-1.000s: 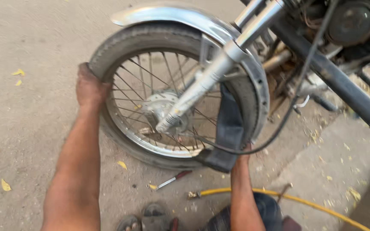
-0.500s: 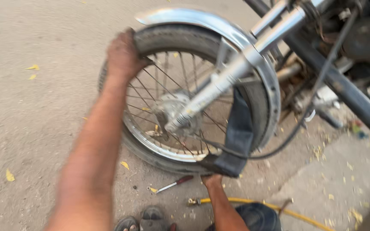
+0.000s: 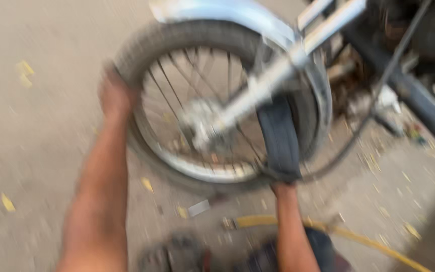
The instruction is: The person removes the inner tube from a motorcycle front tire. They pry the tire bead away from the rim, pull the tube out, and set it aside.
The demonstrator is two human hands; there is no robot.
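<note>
Fingers of the left hand (image 3: 114, 95) are wrapped over the outer edge of the tyre (image 3: 142, 48) at the wheel's left side, pressed together around the rubber as far as the motion blur lets one judge; that grip looks suited to steadying the wheel or turning it. Lower down, the right hand (image 3: 283, 187) reaches up under the rim (image 3: 197, 174), and its fingers are hidden behind a dark strip of rubber (image 3: 278, 138) that hangs out of the wheel beside the fork, so I cannot tell whether they are spread or closed, only that the hand sits right at the strip's lower end. This strip drapes from between tyre and rim, probably a tube or flap pulled partly free. Standing upright on the ground, the spoked front wheel belongs to a motorcycle, held in its silver fork leg (image 3: 273, 80) under a chrome mudguard (image 3: 227, 12), which keeps it fixed enough for both hands to work on. A black cable (image 3: 358, 131) loops past the wheel's right side. On the dusty concrete floor (image 3: 36, 151) below lie a small flat tool (image 3: 198, 207) and a yellow hose (image 3: 363, 239), both close to the person's knees, within easy reach.
</note>
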